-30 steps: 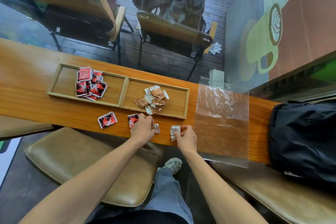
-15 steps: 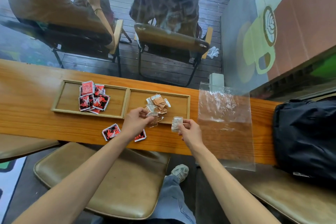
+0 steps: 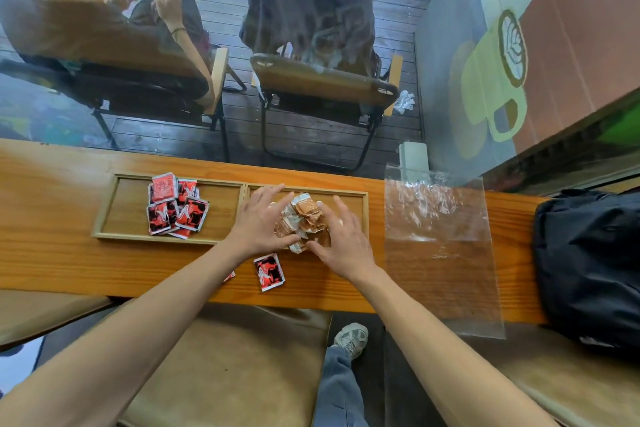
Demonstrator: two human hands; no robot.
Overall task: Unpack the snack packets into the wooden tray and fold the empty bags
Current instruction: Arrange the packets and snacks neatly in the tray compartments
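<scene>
Glossy red square packets (image 3: 176,210) fill the shallow wooden tray's (image 3: 104,215) left compartment. Both hands, left (image 3: 261,222) and right (image 3: 341,236), fingers spread, flank crinkly brown packets (image 3: 304,218) in the right compartment. At three o'clock, a flat clear plastic bag (image 3: 440,246) lies on the grained counter (image 3: 52,260).

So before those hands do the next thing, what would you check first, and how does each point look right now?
1. Brown packets inside the tray's right compartment: mostly ok; the pile's near edge overlaps the rim.
2. Red packets in the left compartment: ok.
3. All red packets off the table: not ok; a loose red packet lies in front of the tray, and another peeks from under the left forearm.
4. Hands free: left hand and right hand flank the brown pile, fingers out; ok.
5. Clear bag empty: ok.
6. Bag folded: not ok; it lies flat.
</scene>
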